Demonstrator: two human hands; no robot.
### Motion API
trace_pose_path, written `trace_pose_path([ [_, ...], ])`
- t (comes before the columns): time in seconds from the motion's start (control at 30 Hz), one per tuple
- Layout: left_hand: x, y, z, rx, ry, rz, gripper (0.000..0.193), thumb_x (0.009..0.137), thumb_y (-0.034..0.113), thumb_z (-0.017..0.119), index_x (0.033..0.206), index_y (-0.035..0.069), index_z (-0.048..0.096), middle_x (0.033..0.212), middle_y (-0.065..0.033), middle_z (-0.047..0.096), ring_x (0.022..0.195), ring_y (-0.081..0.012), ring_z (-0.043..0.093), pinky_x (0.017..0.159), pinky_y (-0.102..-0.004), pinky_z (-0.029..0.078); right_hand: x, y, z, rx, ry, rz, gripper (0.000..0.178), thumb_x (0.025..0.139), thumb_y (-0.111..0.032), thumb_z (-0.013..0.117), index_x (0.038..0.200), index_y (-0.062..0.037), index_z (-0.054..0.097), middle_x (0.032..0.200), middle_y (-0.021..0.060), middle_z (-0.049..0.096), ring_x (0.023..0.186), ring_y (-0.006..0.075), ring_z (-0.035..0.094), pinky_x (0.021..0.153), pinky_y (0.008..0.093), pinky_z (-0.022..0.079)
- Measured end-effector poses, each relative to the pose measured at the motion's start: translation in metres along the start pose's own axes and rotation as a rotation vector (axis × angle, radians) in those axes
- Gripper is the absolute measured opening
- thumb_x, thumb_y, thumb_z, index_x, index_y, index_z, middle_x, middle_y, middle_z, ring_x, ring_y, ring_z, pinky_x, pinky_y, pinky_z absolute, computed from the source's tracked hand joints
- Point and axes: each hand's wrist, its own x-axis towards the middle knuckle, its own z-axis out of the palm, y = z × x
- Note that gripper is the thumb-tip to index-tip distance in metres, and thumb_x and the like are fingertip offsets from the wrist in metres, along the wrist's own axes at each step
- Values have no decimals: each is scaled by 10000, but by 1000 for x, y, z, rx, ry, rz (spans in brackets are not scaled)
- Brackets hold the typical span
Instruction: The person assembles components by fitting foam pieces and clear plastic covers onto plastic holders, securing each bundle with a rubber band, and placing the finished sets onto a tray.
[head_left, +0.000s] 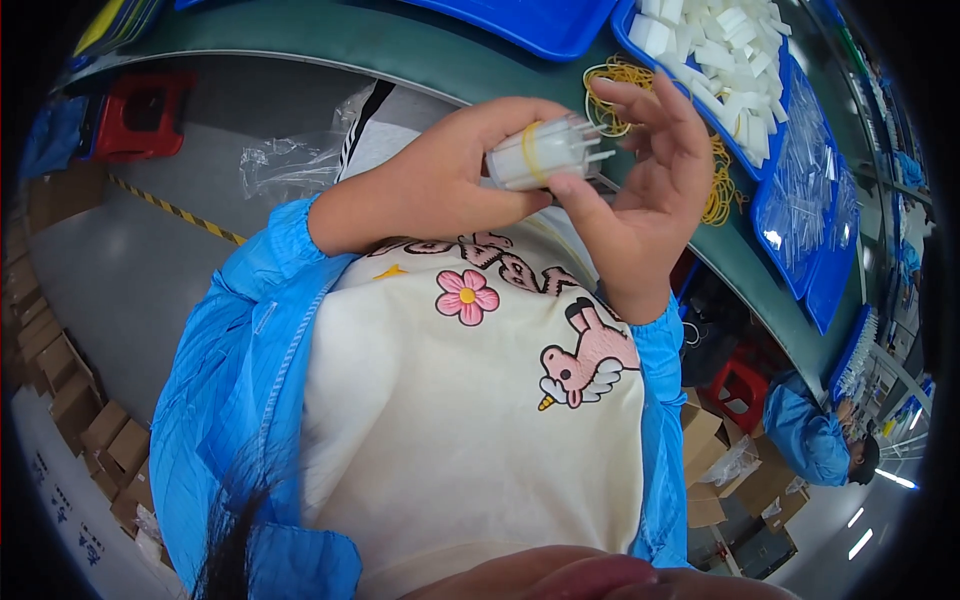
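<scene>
My left hand (440,185) is closed around a bundle of small whitish plastic tubes (512,166), held sideways above my lap. A yellow rubber band (531,150) circles the bundle, and thin white tips stick out of its right end. My right hand (655,195) is at that end with its fingers spread and raised. Its thumb lies by the lower edge of the bundle; I cannot tell whether it presses on it. Behind the right fingers, loose yellow rubber bands (722,190) lie on the green table (745,270).
Across the table stand a blue tray (628,38) of white pieces (738,45), another tray (768,215) of clear tubes, and a blue tray (540,25) further left. A red stool (145,110) and cardboard boxes (75,395) are leftward. Someone in blue (805,430) is at right.
</scene>
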Motion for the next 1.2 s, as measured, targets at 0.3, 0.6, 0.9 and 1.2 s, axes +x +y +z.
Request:
trace_pose_path([
  [0.3, -5, -13, 5, 74, -98, 111, 550, 692, 111, 789, 1192, 36, 572, 1168, -120, 597, 1083, -209, 581, 922, -334, 474, 6, -4, 22, 606, -409, 10, 693, 635, 34, 822, 1218, -14, 451, 1149, 198, 610, 1068, 243, 608, 963, 382, 453],
  [0.6, -7, -25, 4, 534, 33, 266, 535, 723, 170, 741, 1211, 59, 554, 1198, -127, 565, 1136, -289, 551, 954, -371, 458, 2, -4, 45, 421, -154, -41, 340, 706, -43, 805, 976, -59, 598, 852, 62, 616, 683, 146, 622, 627, 250, 488],
  [0.9, -5, -10, 5, 77, -28, 43, 484, 719, 134, 747, 1164, 52, 575, 1110, -137, 612, 1039, -271, 608, 879, -352, 500, 6, -11, 37, 572, -225, -21, 614, 710, 60, 764, 1220, 2, 426, 961, 146, 651, 890, 200, 667, 934, 363, 464],
  [1.2, -5, -26, 7, 403, 29, 348, 407, 705, 90, 748, 1079, 36, 598, 1075, -126, 634, 987, -251, 626, 821, -342, 508, 0, -6, 35, 159, -282, -122, 517, 693, 77, 729, 1135, -24, 480, 927, 92, 624, 1029, 229, 609, 920, 351, 471],
])
